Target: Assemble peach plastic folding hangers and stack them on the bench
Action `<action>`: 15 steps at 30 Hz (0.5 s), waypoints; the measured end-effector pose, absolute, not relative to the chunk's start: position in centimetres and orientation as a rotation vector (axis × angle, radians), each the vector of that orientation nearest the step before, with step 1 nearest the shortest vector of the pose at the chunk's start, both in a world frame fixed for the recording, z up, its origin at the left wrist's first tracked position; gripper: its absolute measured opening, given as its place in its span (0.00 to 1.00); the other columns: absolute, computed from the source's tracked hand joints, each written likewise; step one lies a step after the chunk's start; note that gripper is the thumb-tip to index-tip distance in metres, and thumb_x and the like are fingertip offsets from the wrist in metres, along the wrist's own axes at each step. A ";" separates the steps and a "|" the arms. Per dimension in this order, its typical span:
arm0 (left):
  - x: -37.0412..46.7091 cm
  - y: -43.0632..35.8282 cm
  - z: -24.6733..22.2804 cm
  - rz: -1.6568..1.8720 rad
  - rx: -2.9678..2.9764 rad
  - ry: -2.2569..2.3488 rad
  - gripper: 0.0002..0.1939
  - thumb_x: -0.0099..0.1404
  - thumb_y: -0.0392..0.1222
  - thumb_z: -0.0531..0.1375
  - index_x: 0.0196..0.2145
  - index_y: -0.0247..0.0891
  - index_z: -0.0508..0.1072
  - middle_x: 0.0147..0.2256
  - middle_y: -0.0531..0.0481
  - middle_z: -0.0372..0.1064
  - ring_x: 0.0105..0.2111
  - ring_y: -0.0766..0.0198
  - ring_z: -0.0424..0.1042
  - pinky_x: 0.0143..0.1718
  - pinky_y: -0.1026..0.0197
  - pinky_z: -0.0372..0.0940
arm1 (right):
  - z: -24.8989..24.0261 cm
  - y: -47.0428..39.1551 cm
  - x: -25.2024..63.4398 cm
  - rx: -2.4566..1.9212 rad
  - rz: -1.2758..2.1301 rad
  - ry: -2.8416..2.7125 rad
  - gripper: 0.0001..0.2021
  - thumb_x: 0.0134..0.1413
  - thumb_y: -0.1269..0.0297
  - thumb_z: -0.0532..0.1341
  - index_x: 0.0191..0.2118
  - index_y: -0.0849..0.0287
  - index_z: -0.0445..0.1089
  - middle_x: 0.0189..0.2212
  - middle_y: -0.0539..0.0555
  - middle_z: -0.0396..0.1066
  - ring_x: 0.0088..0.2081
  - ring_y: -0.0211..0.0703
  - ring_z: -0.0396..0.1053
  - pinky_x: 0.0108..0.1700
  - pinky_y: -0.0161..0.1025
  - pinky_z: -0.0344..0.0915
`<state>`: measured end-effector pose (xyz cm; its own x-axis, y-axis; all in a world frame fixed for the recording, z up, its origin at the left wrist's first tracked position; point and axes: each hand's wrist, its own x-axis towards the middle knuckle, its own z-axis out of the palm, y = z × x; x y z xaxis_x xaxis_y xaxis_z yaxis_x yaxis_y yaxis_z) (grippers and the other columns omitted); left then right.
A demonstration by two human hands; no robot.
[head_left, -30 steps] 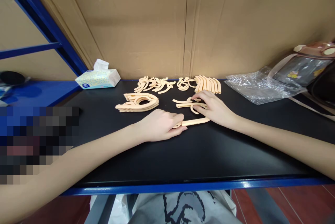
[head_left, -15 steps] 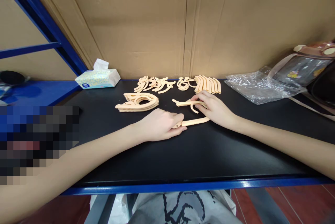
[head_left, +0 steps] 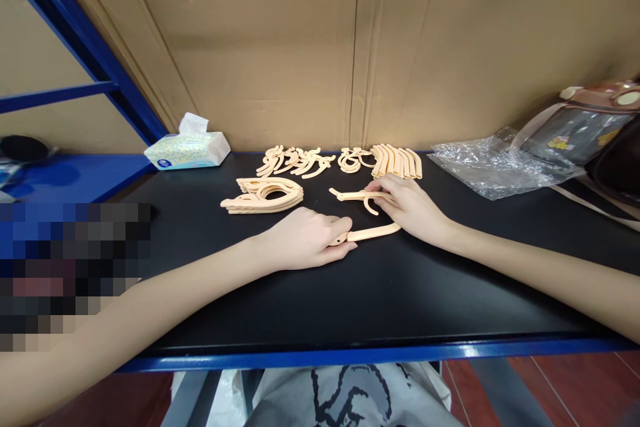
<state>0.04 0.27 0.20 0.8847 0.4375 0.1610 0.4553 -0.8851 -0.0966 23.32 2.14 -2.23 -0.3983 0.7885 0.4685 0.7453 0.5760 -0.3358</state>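
Along the back of the table (head_left: 350,307), before the cardboard (head_left: 280,47), a tissue pack (head_left: 187,150) is set at the left, then a cluster of short curved pieces (head_left: 295,162), the hooks (head_left: 350,159) and a row of curved arms (head_left: 397,160). A plastic bag (head_left: 500,164) is placed farther right, beside a bottle (head_left: 570,127). The stacked hanger parts (head_left: 265,196) are laid in front of the short curved pieces, left of the hands (head_left: 315,238).

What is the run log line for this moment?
left hand: grips cream bar | right hand: grips cream pieces | near: stacked pieces | back: tissue pack
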 end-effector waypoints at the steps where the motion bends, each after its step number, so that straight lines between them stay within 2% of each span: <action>1: 0.0 0.3 0.2 -0.210 -2.922 -0.692 0.13 0.69 0.46 0.51 0.28 0.38 0.59 0.24 0.55 0.66 0.20 0.66 0.64 0.20 0.64 0.46 | -2.2 2.1 23.3 -1.222 0.085 -2.215 0.09 0.56 0.76 0.54 0.39 0.56 0.66 0.39 0.52 0.72 0.44 0.46 0.68 0.46 0.45 0.62; 9: -0.1 0.4 0.5 -0.217 -3.021 -0.594 0.04 0.58 0.36 0.50 0.26 0.38 0.59 0.24 0.54 0.65 0.22 0.66 0.63 0.22 0.63 0.50 | -2.0 2.1 23.2 -1.223 0.102 -2.180 0.05 0.59 0.69 0.56 0.41 0.56 0.65 0.38 0.52 0.72 0.41 0.45 0.69 0.45 0.44 0.62; 15: 0.1 0.3 0.5 -0.273 -2.942 -0.500 0.05 0.60 0.36 0.49 0.26 0.38 0.61 0.26 0.52 0.63 0.27 0.63 0.62 0.25 0.62 0.53 | -2.0 2.1 23.2 -1.227 0.094 -2.153 0.05 0.61 0.65 0.54 0.39 0.55 0.66 0.37 0.52 0.72 0.40 0.46 0.69 0.45 0.45 0.62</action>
<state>0.06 0.26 0.47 0.9281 0.3128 0.2021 0.3391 -0.9342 -0.1111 23.22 2.06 -2.01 -0.3511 0.7916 0.5000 0.7449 0.5597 -0.3631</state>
